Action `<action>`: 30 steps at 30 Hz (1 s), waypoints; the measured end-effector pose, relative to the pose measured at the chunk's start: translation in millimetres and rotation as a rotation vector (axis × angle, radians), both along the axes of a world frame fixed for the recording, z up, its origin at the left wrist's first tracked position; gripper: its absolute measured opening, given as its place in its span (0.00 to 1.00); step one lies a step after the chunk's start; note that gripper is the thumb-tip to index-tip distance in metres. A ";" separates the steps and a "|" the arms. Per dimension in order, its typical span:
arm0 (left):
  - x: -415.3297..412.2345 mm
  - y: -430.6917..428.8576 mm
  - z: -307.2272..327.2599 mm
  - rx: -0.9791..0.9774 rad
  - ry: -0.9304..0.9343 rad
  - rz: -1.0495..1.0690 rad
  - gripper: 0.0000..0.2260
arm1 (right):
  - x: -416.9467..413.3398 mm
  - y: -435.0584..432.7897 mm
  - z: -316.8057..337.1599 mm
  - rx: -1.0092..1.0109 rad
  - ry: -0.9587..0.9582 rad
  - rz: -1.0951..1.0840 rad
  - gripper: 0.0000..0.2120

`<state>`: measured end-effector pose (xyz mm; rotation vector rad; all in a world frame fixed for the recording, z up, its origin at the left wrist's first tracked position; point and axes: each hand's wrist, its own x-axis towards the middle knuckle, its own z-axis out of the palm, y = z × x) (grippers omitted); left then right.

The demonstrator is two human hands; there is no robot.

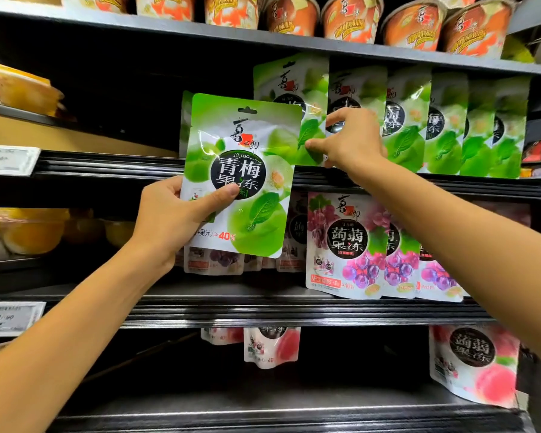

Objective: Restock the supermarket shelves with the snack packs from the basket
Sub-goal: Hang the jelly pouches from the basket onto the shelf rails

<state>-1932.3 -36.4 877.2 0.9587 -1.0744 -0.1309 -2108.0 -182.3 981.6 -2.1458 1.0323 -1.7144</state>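
Up at shelves: left hand [169, 226] grips shiny green plastic jelly pack [244, 170] by low left edge, thumb on front; pack stands tall way up, top tipped bit right; it hangs in front of black middle shelf [107, 165], just left of row of same green packs [444, 129]; right hand [353, 142] nearer row, thumb on first pack of row [291, 85]; can't tell if it pinches or just pushes; my guess: held pack goes back and in beside that one; purple grape packs [347, 245] sit one shelf lower.

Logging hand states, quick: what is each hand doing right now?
Left hand: holding the green pack.
Right hand: at the shelved green packs; grip cannot be told.
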 end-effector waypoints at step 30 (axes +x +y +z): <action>-22.1 -16.0 49.0 -0.142 -0.398 0.527 0.19 | 20.2 29.6 19.8 0.394 -0.260 0.597 0.21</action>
